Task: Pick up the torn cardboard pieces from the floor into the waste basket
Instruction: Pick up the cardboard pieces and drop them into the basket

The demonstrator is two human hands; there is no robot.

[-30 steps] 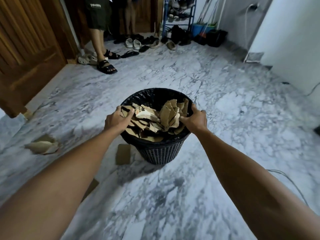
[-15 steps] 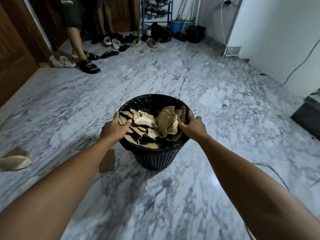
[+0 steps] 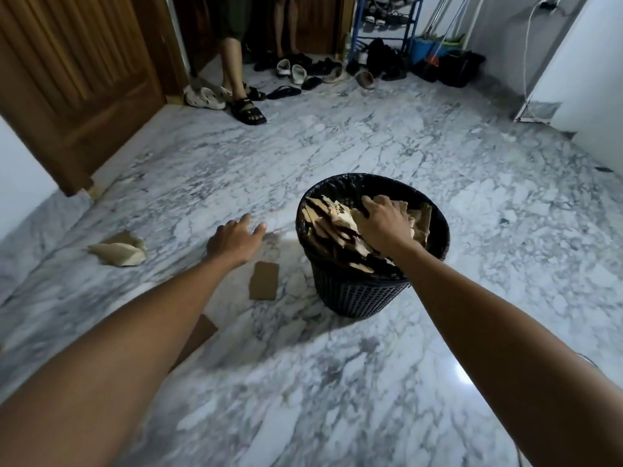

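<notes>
Right grip (image 3: pixel 384 224) pressed flat-fingered on cardboard heaped in waste basket (image 3: pixel 357 291); left grip (image 3: pixel 234 239) empty, fingers spread, above floor (image 3: pixel 371 146). Flat cardboard piece (image 3: pixel 264 280) lying just near of left grip, beside basket; crumpled piece (image 3: pixel 118 252) further left; third partly hidden under left forearm. Judged light, fairly stiff, non-fragile; best pinched at a raised edge.
</notes>
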